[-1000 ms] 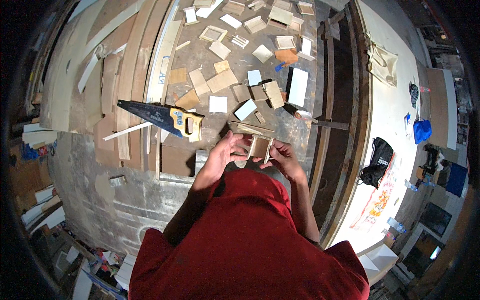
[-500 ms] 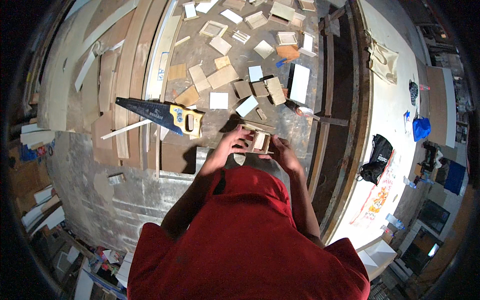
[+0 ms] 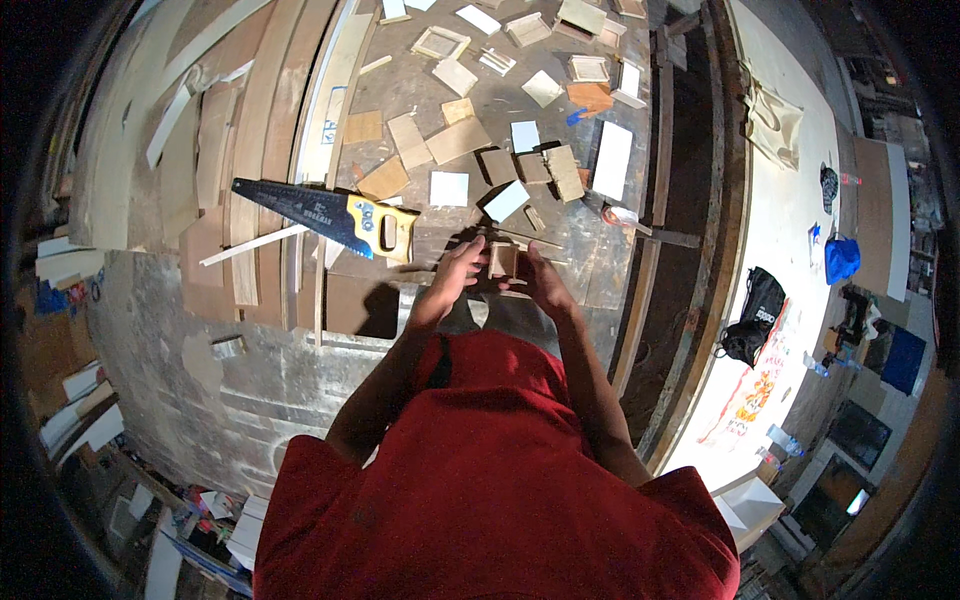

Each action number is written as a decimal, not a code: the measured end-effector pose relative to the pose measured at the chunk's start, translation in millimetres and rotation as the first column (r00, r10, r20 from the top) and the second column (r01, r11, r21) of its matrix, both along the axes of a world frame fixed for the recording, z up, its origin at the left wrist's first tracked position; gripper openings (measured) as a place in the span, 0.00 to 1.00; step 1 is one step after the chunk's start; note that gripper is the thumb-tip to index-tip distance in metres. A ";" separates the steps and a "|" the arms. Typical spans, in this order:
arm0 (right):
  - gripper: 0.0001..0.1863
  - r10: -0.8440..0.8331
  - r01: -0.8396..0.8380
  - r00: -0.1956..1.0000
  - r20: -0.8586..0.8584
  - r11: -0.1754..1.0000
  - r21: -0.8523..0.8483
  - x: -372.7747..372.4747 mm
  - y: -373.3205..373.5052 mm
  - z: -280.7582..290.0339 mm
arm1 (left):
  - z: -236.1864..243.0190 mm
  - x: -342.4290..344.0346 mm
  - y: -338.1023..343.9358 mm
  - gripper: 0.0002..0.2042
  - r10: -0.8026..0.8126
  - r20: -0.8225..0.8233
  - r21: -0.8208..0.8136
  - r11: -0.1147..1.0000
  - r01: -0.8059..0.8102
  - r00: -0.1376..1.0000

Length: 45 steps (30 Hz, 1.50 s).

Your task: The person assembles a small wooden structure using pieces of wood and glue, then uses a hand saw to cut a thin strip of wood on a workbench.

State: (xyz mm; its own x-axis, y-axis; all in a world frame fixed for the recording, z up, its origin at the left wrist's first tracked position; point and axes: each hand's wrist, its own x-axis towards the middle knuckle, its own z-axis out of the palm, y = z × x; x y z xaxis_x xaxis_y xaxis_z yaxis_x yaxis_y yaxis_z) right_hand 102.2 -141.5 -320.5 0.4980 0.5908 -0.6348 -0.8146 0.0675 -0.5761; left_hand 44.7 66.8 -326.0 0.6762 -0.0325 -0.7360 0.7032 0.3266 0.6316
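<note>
A small open-sided box (image 3: 503, 262) of thin pale wood is between my two hands, close to my body at the near edge of the worktable. My left hand (image 3: 456, 278) is to its left, fingers stretched out and apart, a narrow dark gap between them and the box. At its right side is my right hand (image 3: 548, 284), its fingers bent against the wood. Thin strips (image 3: 530, 238) of wood lie just beyond the box. Shadow hides the box's underside and some of the fingertips.
A handsaw (image 3: 330, 215) with a yellow and black handle lies at the left beside long boards (image 3: 262, 110). Wood blocks, white pieces and small box frames (image 3: 440, 42) cover the tabletop ahead. A brush-like tool (image 3: 622, 217) lies right. A pale bench (image 3: 770, 230) runs farther right.
Both hands have moved slightly away from my body with the small box, which has turned. My left fingers have straightened and come off it. The view has shifted slightly.
</note>
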 end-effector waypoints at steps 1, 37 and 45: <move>0.40 0.002 -0.002 1.000 0.000 1.000 0.000 -1.9 2.5 -2.5 | -2.0 -0.9 -0.4 0.36 0.002 0.000 0.000 1.000 -0.002 1.000; 0.33 0.481 -0.263 0.803 0.352 0.817 -0.514 3.6 40.6 -6.7 | -8.3 -53.7 -9.3 0.35 0.332 0.018 -0.040 0.943 -0.331 0.943; 0.43 0.690 -0.331 0.550 0.470 0.698 -0.636 8.6 57.2 -24.8 | -12.9 -74.7 -20.7 0.28 0.572 0.011 -0.030 0.820 -0.571 0.820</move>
